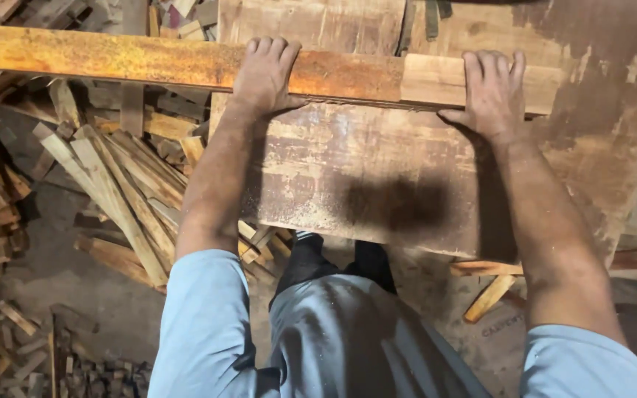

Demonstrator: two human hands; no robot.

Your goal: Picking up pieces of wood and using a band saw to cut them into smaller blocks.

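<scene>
A long wooden plank (112, 57), orange-stained on the left and paler at its right end, lies across a worn wooden worktable (377, 177). My left hand (265, 74) rests flat on top of the plank near its middle, fingers pointing away from me. Over the pale right end lies my right hand (494, 92), palm down with the thumb hooked on the near edge. Both hands press on the plank rather than wrap around it. The plank's left part sticks out past the table over the floor.
Several scrap wood strips (119, 191) lie heaped on the floor to the left. More offcuts (9, 346) lie at the lower left. Loose wood pieces (489, 295) sit under the table's near edge. Sawdust dusts the tabletop.
</scene>
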